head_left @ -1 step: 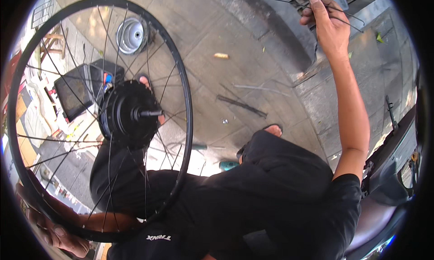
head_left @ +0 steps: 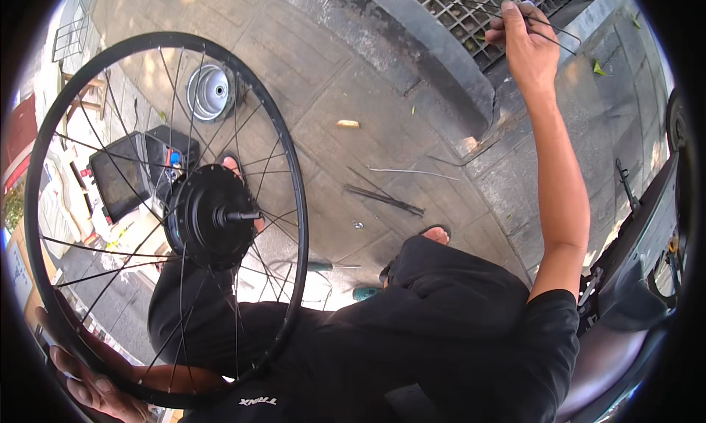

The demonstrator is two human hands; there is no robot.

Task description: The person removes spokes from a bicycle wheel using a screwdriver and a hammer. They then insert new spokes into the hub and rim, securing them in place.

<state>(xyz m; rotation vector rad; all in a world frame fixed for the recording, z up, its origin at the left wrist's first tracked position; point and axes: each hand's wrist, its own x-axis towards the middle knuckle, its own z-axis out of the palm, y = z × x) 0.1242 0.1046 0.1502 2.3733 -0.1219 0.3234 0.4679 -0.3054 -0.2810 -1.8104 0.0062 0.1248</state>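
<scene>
A black spoked wheel [head_left: 302,202] stands tilted over my left leg, with a large black hub [head_left: 213,216] at its middle and a short metal axle [head_left: 243,216] sticking out. At the lower left my left hand [head_left: 103,393] is closed around the wheel's rim, its fingers on the outer side. My right arm stretches out to the far right, where my right hand [head_left: 526,37] pinches a few thin black spokes [head_left: 565,33] between thumb and fingers. Their bent ends show past the hand. More dark spokes [head_left: 386,201] lie in a bundle on the pavement.
A silver wheel hub [head_left: 212,92] rests on the pavement beyond the wheel. An open black case [head_left: 118,177] lies at left. A screwdriver [head_left: 321,266] is near my legs. A metal grate [head_left: 441,11] with a raised curb [head_left: 412,41] borders the far right. A vehicle [head_left: 632,276] stands at right.
The view has tilted, so the wheel and the pavement sit lower in the picture and more of the grate shows. Both hands keep their holds.
</scene>
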